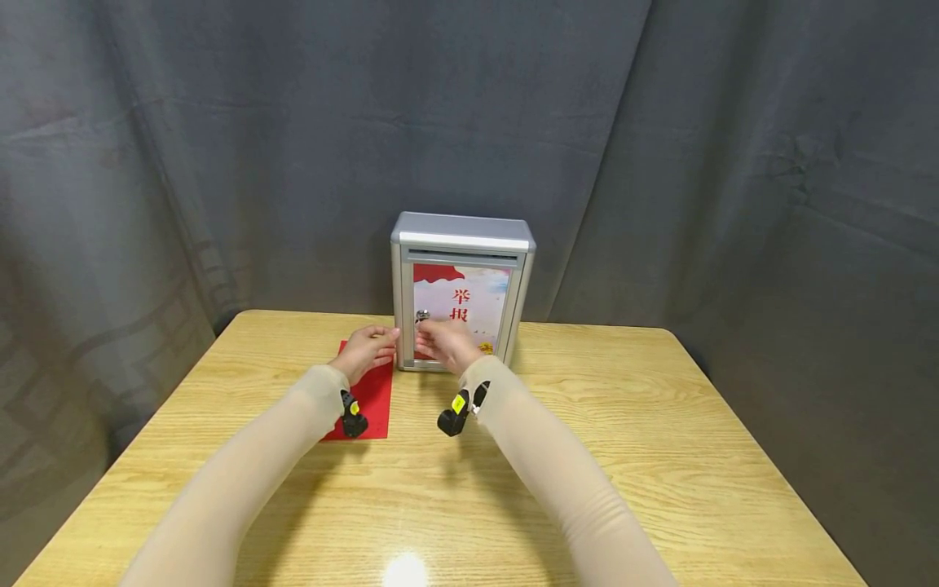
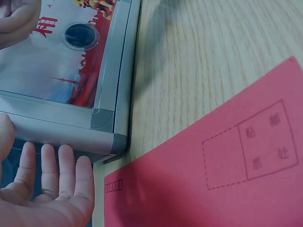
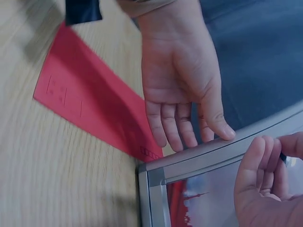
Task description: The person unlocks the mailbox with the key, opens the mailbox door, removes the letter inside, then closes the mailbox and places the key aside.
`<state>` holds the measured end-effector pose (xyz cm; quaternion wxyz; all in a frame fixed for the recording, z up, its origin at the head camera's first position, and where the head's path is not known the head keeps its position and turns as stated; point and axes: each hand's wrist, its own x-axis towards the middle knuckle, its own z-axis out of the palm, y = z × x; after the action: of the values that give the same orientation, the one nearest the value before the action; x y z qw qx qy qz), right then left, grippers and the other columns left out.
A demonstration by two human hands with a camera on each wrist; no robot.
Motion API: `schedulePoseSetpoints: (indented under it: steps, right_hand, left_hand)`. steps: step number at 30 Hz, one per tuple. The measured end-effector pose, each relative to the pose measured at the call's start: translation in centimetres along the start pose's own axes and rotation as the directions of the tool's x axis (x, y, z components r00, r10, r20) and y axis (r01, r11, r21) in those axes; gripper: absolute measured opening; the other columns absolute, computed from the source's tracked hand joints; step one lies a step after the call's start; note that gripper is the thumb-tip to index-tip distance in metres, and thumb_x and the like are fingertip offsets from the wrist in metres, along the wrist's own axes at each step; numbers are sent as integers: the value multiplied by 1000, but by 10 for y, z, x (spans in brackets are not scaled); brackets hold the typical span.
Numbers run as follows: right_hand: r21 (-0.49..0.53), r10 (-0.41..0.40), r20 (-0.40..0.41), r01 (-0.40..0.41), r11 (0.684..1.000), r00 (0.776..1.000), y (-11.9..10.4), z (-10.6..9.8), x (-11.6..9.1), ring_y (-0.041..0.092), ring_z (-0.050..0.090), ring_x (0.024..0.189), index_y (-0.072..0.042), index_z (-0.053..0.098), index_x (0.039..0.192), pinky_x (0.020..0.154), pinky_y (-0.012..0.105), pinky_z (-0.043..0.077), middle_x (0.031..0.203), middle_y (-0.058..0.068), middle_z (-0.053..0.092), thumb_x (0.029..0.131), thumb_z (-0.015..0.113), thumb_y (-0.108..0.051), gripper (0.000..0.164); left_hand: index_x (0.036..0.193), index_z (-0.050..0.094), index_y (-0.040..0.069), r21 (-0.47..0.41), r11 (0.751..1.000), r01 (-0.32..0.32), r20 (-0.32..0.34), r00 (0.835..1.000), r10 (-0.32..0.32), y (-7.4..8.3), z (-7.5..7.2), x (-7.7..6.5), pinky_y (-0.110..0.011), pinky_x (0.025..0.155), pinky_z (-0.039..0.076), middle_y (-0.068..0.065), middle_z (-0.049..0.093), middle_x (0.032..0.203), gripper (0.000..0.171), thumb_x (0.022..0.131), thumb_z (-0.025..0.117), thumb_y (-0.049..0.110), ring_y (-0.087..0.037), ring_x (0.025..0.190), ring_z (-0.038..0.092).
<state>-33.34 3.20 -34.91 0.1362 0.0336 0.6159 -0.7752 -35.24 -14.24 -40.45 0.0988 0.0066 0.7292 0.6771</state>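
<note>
A silver metal letter box (image 1: 464, 222) stands upright on the table, with a slot near its top and a poster with red characters (image 1: 460, 305) on its front. My right hand (image 1: 451, 344) is at the left part of that front, by a shiny lock (image 1: 422, 315). Between its thumb and fingers it pinches what looks like a key (image 3: 283, 157), of which just a black bit shows. My left hand (image 1: 363, 352) rests against the box's left side, fingers (image 2: 49, 163) extended and thumb at the front edge. Below it lies a red envelope (image 1: 377, 401), flat on the table.
The wooden table (image 1: 609, 424) spreads to both sides and in front of the box. Grey curtain (image 1: 308, 163) hangs behind it. A round dark window (image 2: 81, 36) sits low in the box's front. Each wrist carries a black camera (image 1: 453, 416).
</note>
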Motion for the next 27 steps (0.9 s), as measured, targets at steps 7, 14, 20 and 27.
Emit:
schedulePoseSetpoints:
  steps: [7,14,20,27]
  right_hand:
    - [7,-19,25,19,1000,1000,-1,-2,-2,9,59,66,4,60,100,69,20,58,75,4,60,96,53,-3,11]
    - [122,29,66,-37,992,997,5,-12,2,9,60,66,-1,59,92,65,17,56,75,3,63,98,50,-3,11]
    - [82,2,47,-6,997,999,6,-11,4,7,59,61,0,60,87,58,16,55,69,2,61,97,52,-2,13]
    - [0,-36,24,36,999,999,2,-9,2,7,57,59,4,61,92,56,16,54,69,3,60,95,54,-2,10]
  left_hand:
    - [140,33,-6,-13,1000,4,-14,1000,-4,-1,1,2,-44,111,38,-26,44,138,60,99,54,31,-36,127,48]
    - [137,36,-7,-27,1000,10,-41,999,-11,-2,4,3,-44,111,39,-26,46,134,57,98,56,30,-38,125,49]
    - [136,39,-5,5,1000,4,-59,998,-4,-4,5,5,-43,109,41,-26,49,132,56,98,56,33,-38,123,51]
    - [136,40,-3,20,1000,14,-72,997,-13,-4,4,7,-42,109,41,-25,50,134,56,97,56,34,-37,123,52]
